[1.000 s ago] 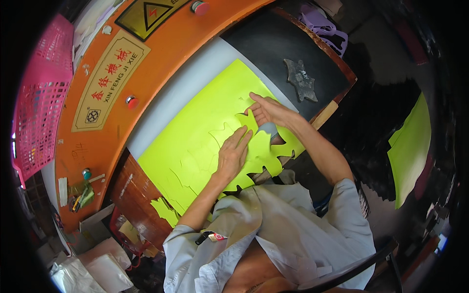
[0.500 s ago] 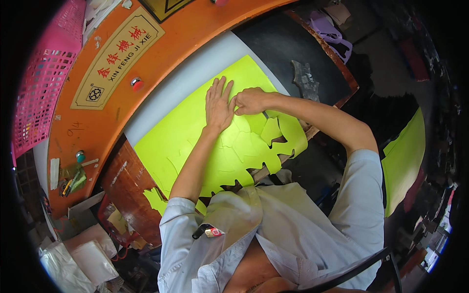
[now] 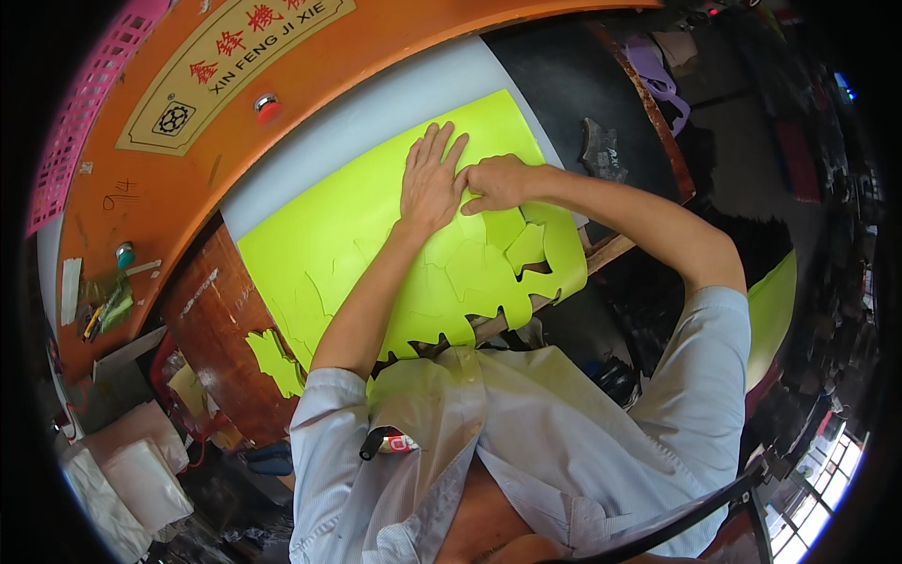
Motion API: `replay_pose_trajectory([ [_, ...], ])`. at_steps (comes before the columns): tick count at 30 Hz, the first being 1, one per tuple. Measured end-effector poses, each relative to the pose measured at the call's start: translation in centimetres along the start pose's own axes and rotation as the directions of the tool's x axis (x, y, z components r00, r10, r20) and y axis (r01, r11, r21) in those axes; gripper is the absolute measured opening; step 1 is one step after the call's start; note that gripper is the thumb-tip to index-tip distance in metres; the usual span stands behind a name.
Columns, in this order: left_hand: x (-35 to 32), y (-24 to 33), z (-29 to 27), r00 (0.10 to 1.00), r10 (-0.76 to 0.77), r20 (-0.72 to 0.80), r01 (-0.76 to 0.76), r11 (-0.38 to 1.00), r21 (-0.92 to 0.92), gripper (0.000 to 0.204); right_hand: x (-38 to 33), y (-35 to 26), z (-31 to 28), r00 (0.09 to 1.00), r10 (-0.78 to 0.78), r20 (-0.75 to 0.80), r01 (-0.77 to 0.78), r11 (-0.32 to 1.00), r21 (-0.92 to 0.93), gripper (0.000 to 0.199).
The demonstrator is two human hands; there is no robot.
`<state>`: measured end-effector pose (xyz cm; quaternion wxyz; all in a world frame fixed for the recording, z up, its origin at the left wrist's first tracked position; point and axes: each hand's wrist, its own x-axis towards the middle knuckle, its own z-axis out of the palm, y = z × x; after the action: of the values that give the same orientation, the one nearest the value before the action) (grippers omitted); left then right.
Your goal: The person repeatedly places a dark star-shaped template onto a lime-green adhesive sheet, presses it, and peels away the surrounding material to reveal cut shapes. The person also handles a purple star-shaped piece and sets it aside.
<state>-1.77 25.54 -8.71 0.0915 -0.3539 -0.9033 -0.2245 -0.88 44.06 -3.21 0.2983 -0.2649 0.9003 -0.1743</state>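
Note:
A bright yellow-green sheet [image 3: 362,226] lies over a pale grey board [image 3: 324,150]. Cut outlines run across its near half, and the edge close to my body is notched with gaps. My left hand [image 3: 432,180] rests flat on the sheet, fingers stretched out. Just to its right, almost touching it, my right hand [image 3: 498,182] is closed with curled fingers pressed to the sheet; what lies in its grip is hidden. A cut piece [image 3: 526,246] sits tilted beside an opening, a little nearer than my right hand.
An orange machine beam [image 3: 216,179] with a red button [image 3: 269,110] curves along the far left. A dark jagged-edged block [image 3: 601,150] lies on the black surface at right. Yellow-green scraps [image 3: 274,363] rest on the brown wooden board [image 3: 216,334]. A pink basket [image 3: 89,113] stands far left.
The whole view has shifted slightly. My left hand stays flat on the sheet; the curled fingers of my right hand have changed position slightly beside it.

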Motion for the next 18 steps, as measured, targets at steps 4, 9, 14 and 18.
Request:
replay_pose_trajectory([
  [4, 0.3, 0.0, -0.1, 0.999, -0.016, 0.035, 0.014, 0.999, 0.039, 0.052, -0.4, -0.5, 0.7, 0.933, -0.282, -0.223, 0.262, 0.958, -0.114, 0.034],
  [9, 0.2, 0.0, 0.3, 1.0, -0.014, 0.006, 0.013, 0.999, 0.039, 0.05, -1.4, -0.6, 4.0, 0.838, -0.522, -0.161, 0.269, 0.651, -0.71, 0.01],
  [14, 0.0, -0.1, 0.5, 0.998, -0.027, 0.049, 0.024, 0.997, 0.068, 0.049, -5.5, -4.9, 5.6, 0.666, -0.685, -0.295, 0.595, 0.727, -0.342, 0.011],
  [18, 0.1, 1.1, -0.3, 0.999, -0.043, 0.019, 0.041, 0.997, 0.057, 0.053, -11.4, -7.5, 4.8, 0.644, -0.682, -0.347, 0.566, 0.729, -0.384, 0.029],
])
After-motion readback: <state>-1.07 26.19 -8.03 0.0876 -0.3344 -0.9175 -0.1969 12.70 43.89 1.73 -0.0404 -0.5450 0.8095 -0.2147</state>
